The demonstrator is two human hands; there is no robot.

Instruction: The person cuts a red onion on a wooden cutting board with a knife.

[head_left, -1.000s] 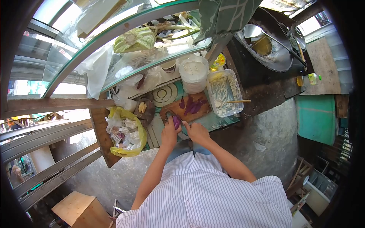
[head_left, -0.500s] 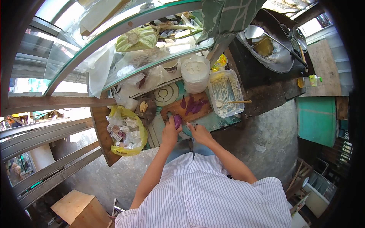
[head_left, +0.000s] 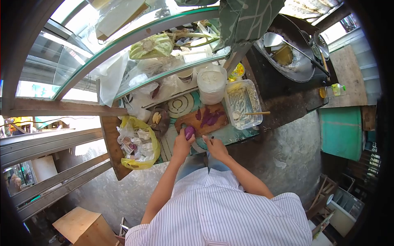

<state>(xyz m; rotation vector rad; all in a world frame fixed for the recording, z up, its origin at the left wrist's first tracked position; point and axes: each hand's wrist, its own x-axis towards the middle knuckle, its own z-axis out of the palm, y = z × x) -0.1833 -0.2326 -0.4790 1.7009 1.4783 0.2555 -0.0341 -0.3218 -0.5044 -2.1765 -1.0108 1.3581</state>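
My left hand [head_left: 182,145] is closed round a purple vegetable piece [head_left: 189,132] at the lower left edge of the wooden cutting board [head_left: 196,129]. Just to the right, my right hand [head_left: 216,148] is closed on a small knife; only a dark bit of it shows near the fingertips. Purple slices [head_left: 211,117] lie on the board's upper right part. Beside the board stands a clear plastic container [head_left: 249,96] of whitish mixture, with a wooden-handled spoon [head_left: 258,113] across it.
A yellow bag [head_left: 155,148] of scraps is at the left. Behind the board stands a white tub [head_left: 211,86]. A wok [head_left: 303,71] with a ladle is at the upper right. Glass shelving with a cabbage [head_left: 151,47] rises at the back.
My left hand has tilted the purple piece, so its rounded end now faces up. My right hand has shifted slightly right and down, a little farther from it. The view has shifted slightly.
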